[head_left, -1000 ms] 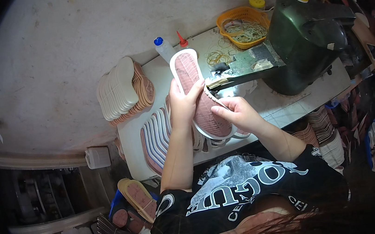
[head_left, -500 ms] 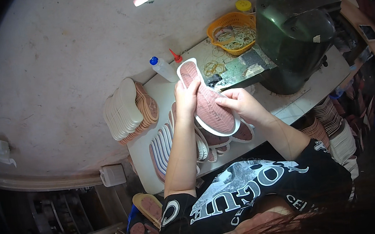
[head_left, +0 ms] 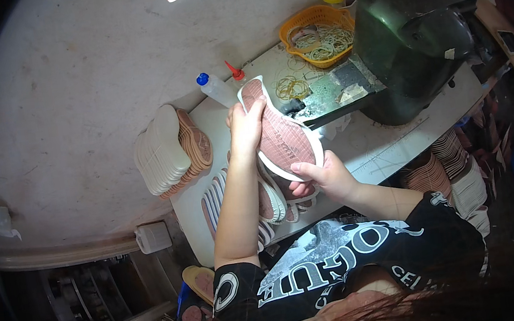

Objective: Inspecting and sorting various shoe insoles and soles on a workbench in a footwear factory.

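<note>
Between my two hands is a shoe sole [head_left: 286,137], pinkish brown with a white rim. It is tilted, its narrow end up and its wide end toward me. My left hand [head_left: 245,126] grips the narrow part, thumb on the brown face. At the wide end, my right hand [head_left: 323,175] pinches the lower edge between thumb and fingers. Behind the sole stands a dark green machine [head_left: 410,45] whose flat arm reaches toward it. More soles [head_left: 268,201] lie on the table under my hands, partly hidden by my left forearm.
White and tan soles [head_left: 166,149] are stacked at the table's left. Along the back stand a blue-capped bottle [head_left: 215,88], a red nozzle [head_left: 234,70] and an orange basket [head_left: 321,56] of rubber bands. Loose bands [head_left: 292,87] lie near the machine arm. More stacks [head_left: 459,184] stand at the right.
My right hand has moved from the sole's right side down to its wide lower end. The sole has shifted slightly left and up in the view.
</note>
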